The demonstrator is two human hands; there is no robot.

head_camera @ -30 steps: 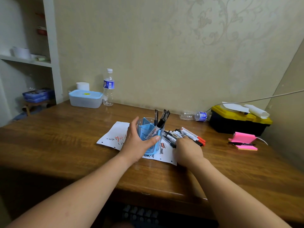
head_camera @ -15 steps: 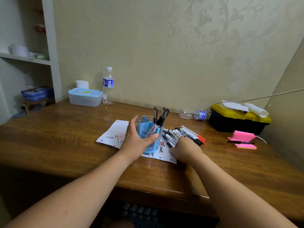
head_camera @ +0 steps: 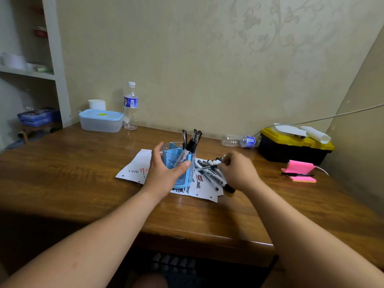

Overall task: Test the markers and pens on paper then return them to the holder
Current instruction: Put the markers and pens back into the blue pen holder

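On brown wooden table [head_camera: 83,183], mid-front: blue translucent plastic pen holder [head_camera: 176,163] standing on white scribbled paper sheet [head_camera: 137,165]. Already loaded with several black-capped pens and markers [head_camera: 190,143], leaning toward right side of holder. Loose pile of black-and-white markers [head_camera: 214,177] lying on paper just right of holder, some overlapping.

Left hand [head_camera: 166,173] wrapped round holder wall, thumb on near side, fingers on far side; grip closed on holder, steadying it. Right hand [head_camera: 236,171] over pile, fingers pinched; thin dark pen [head_camera: 204,168] seems caught at fingertips, though motion blur leaves that uncertain.

Handling, by judgement:
- Markers light, rigid, smooth plastic barrels; likely to roll if nudged, unlikely to break.
- Best taken mid-barrel in a two- or three-finger pinch, away from cap, so cap stays seated.
- Pile crossed over itself, so lifting one may drag neighbours; straight-up lift advised.
- Holder light, top-heavy with leaning pens; worth keeping braced during drop-in.
- Paper thin, may slide under holder.

Pink sticky-note pad [head_camera: 301,171] with black pen [head_camera: 297,174] on top, well apart to right.
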